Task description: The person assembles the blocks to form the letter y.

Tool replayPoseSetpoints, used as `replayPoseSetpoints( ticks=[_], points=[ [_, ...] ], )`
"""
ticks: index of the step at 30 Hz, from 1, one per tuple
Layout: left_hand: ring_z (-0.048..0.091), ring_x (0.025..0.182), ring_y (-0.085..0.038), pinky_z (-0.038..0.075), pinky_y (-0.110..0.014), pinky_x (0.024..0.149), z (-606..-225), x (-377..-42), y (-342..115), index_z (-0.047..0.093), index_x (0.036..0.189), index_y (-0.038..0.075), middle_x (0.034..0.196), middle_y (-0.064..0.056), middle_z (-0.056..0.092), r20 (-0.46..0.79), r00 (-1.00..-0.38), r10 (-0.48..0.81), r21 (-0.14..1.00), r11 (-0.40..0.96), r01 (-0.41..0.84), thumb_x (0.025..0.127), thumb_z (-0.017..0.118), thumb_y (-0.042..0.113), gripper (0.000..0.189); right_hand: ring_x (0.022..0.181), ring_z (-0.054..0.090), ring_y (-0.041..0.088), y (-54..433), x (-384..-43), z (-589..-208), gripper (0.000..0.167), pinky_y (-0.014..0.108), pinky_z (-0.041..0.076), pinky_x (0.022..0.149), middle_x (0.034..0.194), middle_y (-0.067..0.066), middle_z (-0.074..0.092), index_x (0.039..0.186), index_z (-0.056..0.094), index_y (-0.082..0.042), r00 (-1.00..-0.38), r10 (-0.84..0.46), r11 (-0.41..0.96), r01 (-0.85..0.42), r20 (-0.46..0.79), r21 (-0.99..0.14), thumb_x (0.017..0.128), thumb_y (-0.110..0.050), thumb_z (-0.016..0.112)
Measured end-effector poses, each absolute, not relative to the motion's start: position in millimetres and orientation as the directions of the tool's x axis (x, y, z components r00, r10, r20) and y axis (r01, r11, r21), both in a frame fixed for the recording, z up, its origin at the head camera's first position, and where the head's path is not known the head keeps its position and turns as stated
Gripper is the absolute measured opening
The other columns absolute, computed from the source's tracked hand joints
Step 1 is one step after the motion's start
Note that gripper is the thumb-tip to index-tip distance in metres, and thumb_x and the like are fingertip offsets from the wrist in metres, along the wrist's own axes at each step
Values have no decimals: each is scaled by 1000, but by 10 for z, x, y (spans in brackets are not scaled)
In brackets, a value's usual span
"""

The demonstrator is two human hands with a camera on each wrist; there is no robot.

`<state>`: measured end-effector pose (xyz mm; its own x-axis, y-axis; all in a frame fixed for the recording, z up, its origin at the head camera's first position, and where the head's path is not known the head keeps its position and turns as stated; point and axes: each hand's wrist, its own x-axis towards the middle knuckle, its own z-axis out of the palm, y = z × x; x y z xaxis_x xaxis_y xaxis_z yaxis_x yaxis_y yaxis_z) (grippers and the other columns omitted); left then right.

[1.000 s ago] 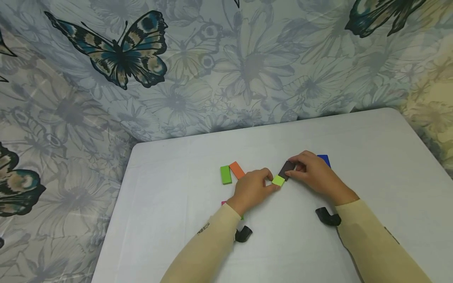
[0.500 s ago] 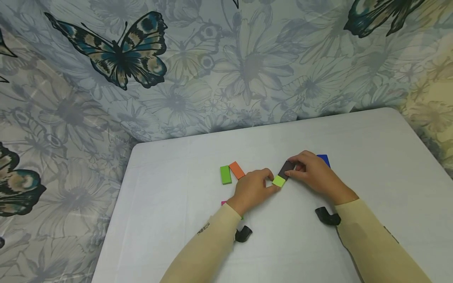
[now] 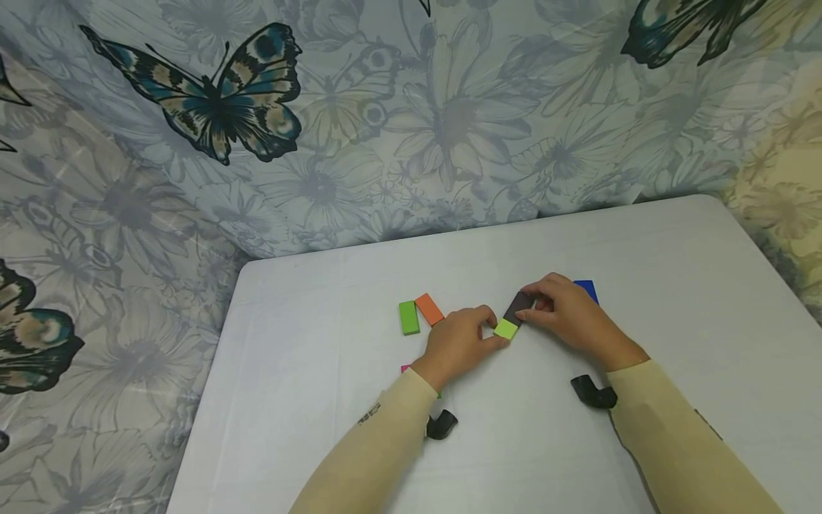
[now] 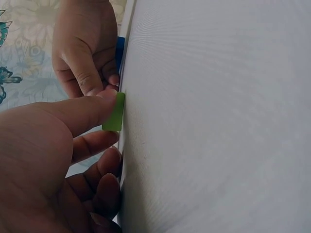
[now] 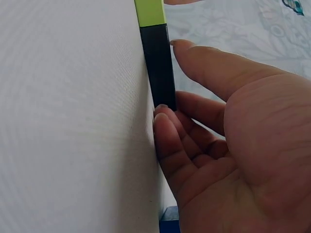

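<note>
In the head view, a lime-green block lies end to end with a dark block on the white table. My left hand pinches the lime-green block between thumb and index finger; the left wrist view shows the thumb on the block's side. The right hand holds the dark block from its far end, thumb along one side and fingers curled at the other. Seen from the right wrist, the dark block butts against the lime-green one.
Left of the hands lie a green block and an orange block, corners close together. A blue block is partly hidden behind the right hand. A pink piece peeks out by the left wrist. Black curved pieces sit beside both sleeves.
The lime-green block has shifted very slightly toward the person, staying against the dark block. Both hands keep nearly the same place and grip.
</note>
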<state>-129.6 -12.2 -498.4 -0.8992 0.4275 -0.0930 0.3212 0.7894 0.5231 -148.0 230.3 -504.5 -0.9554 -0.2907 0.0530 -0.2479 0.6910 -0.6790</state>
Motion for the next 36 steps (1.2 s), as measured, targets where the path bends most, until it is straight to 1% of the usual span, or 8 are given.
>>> replayPoseSetpoints(
  ticks=[15,22,27,30,32,34,36],
  points=[
    [54,67,-3,43,-25,54,-5003,-1292,-125,74,120,24,76,14,58,-103,-897,430,519,793,321,98,84,44,31,89,59,22,2314,-1468,-5047,38,43,50,78,101,7,63,127,74,3,-951,-298,675,-270,81,-687,96,-17,87],
    [54,66,-4,43,-25,54,-4988,-1278,-130,75,119,23,75,13,58,-94,-898,431,525,788,323,98,84,43,31,95,61,24,2334,-1457,-4995,40,46,52,84,109,10,66,132,72,2,-958,-282,668,-231,46,-707,102,-23,81],
    [54,67,-4,43,-25,54,-4986,-1274,-133,75,118,23,76,13,57,-94,-896,434,525,786,326,97,85,43,31,100,64,27,2412,-1442,-4933,39,50,51,87,118,12,69,133,73,-1,-966,-247,668,-230,82,-708,105,-28,77],
    [54,67,-3,43,-25,54,-4983,-1276,-131,75,119,23,76,13,58,-96,-898,430,529,786,320,97,85,43,31,101,65,28,2480,-1448,-4896,38,51,51,88,120,13,69,133,73,-1,-971,-213,668,-226,110,-709,106,-29,75],
    [54,67,-3,43,-25,54,-4980,-1275,-133,75,119,23,76,13,58,-97,-898,428,531,786,317,97,85,43,31,101,64,28,2531,-1452,-4875,37,47,50,87,119,13,70,133,73,-1,-973,-191,666,-225,128,-711,107,-28,74],
    [53,67,-3,43,-25,53,-4979,-1273,-134,75,119,23,75,13,58,-98,-899,428,534,785,315,97,85,43,31,100,64,27,2585,-1455,-4865,35,39,49,86,119,12,70,132,73,-2,-974,-172,667,-225,147,-710,107,-26,74],
    [53,66,-3,43,-25,53,-4978,-1271,-134,75,119,23,75,13,57,-98,-898,428,534,784,316,97,85,42,31,98,64,27,2642,-1459,-4859,34,31,49,81,117,12,71,132,73,-1,-974,-156,663,-226,164,-713,107,-24,75]
  ],
)
